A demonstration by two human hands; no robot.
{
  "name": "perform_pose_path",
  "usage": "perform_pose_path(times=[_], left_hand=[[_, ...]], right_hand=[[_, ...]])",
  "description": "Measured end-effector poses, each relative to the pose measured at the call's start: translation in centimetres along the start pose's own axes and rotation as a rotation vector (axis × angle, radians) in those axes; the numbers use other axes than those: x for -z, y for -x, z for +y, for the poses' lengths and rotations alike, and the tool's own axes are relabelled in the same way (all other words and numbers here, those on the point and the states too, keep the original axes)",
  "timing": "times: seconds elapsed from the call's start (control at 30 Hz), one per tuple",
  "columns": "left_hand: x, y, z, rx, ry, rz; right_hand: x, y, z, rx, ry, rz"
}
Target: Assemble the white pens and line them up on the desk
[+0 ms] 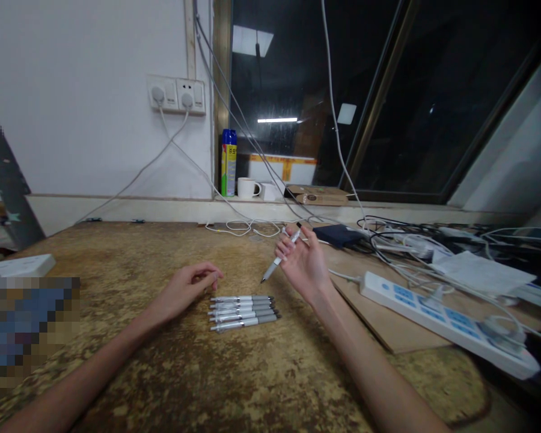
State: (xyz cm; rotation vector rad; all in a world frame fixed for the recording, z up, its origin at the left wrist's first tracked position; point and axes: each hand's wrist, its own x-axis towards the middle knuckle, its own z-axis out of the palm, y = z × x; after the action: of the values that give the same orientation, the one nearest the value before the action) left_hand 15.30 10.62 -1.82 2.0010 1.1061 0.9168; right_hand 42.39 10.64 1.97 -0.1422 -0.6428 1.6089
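Several white and grey pens [243, 311] lie side by side in a row on the worn brown table [162, 373]. My left hand [187, 290] rests on the table just left of the row, fingers curled with the tips pinched together near the pens' ends; nothing shows in them. My right hand [303, 260] is raised above the table, to the right of the row, and holds one more pen [279, 258] slanted with its tip pointing down and left.
A white power strip [437, 317] and a tangle of cables [415, 237] lie at the right on a cardboard sheet [388, 325]. A spray can [228, 162], mugs [247, 188] and a flat box [318, 194] stand on the window ledge. A white box [20, 265] is at the left edge.
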Motion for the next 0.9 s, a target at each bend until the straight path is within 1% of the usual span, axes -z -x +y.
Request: perform_pose_path(times=[0.27,0.57,0.9], left_hand=[[-0.03,0.16,0.61,0.018,-0.002,-0.005],[0.06,0.1,0.24,0.009,0.009,-0.021],[0.07,0.14,0.38,0.02,-0.012,-0.025]], right_hand=[[0.11,-0.14,-0.06,0.037,0.023,0.011],[-0.17,0.02,-0.07,0.034,0.044,0.035],[-0.15,0.03,-0.02,0.035,0.055,0.008]])
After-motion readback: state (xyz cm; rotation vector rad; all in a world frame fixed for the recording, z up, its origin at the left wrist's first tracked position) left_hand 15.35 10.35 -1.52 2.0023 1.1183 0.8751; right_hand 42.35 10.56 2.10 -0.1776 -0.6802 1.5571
